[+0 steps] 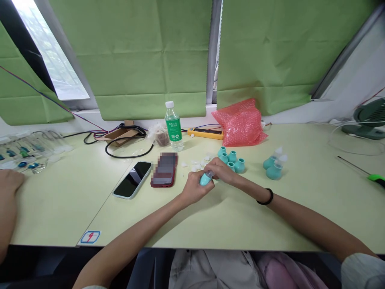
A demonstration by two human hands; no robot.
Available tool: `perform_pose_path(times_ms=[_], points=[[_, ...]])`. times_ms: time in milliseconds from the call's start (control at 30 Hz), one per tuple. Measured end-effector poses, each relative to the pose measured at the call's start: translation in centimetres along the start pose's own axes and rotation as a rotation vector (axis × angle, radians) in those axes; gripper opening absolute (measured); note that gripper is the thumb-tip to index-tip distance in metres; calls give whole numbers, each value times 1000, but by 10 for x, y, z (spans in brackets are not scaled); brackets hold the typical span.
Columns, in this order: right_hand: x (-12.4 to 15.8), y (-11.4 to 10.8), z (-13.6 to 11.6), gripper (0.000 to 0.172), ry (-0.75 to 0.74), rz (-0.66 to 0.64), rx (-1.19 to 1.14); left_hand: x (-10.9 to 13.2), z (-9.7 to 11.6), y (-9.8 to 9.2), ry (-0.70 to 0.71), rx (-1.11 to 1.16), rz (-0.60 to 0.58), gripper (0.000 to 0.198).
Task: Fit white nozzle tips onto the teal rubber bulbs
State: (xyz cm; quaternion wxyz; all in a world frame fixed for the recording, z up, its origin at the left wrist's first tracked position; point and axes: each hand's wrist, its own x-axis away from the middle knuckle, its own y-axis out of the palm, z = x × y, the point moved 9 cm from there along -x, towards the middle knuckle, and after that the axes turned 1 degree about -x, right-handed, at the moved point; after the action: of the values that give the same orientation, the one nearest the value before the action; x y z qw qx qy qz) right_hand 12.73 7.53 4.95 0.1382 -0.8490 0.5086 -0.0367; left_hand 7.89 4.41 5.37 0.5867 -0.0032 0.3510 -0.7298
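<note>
My left hand (194,188) is closed around a small teal rubber bulb (205,179) just above the table. My right hand (221,169) pinches the clear tip end of the same bulb, fingers curled. A black band sits on my right wrist. Behind my hands stands a cluster of several teal bulbs without tips (231,159). Two teal bulbs with white tips (273,165) stand further right. Small white tips (195,163) lie scattered just behind my left hand.
A phone (132,179) and a red-cased phone (165,170) lie to the left. A water bottle (173,127), pink bubble wrap (240,122), a yellow power strip (205,133) and cables sit at the back. Another person's hand (9,182) rests far left. A green-handled screwdriver (365,172) lies right.
</note>
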Motion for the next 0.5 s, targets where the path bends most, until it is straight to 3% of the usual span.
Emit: perform_pose_path(times_ms=[133, 300, 367, 500], points=[[0, 4, 3, 26, 99, -50, -143, 3, 7, -4, 63, -24, 46, 8], [-2, -2, 8, 27, 207, -122, -182, 8, 22, 0, 247, -93, 18, 4], [-2, -17, -3, 28, 120, 1, -48, 8, 21, -4, 236, -85, 54, 6], [9, -43, -45, 33, -209, 367, 552, 3, 1, -23, 80, 83, 194, 6]])
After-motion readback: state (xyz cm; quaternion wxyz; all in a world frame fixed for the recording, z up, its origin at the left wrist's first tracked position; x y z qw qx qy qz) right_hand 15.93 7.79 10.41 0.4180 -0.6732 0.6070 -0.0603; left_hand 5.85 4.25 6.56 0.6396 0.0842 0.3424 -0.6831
